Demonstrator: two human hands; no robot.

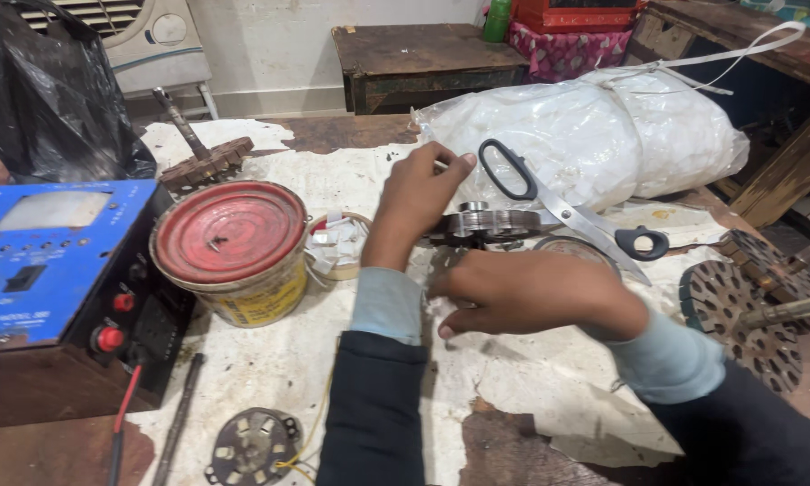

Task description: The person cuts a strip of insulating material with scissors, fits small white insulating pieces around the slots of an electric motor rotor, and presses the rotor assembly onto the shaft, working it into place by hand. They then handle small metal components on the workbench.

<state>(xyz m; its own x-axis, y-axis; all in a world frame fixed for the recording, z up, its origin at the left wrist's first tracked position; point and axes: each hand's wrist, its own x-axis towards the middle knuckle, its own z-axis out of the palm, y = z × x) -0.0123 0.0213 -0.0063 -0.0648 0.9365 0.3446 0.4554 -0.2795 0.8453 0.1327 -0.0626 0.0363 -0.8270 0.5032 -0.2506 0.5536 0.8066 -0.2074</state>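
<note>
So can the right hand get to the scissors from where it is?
Probably yes. The scissors lie open on the table just beyond the right hand, with only a round metal part beside them and nothing covering the handles.

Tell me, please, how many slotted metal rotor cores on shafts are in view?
3: one rotor core behind the red-lidded tin, and two rotor cores at the right edge. More could be hidden behind the hands or the white bag.
</note>
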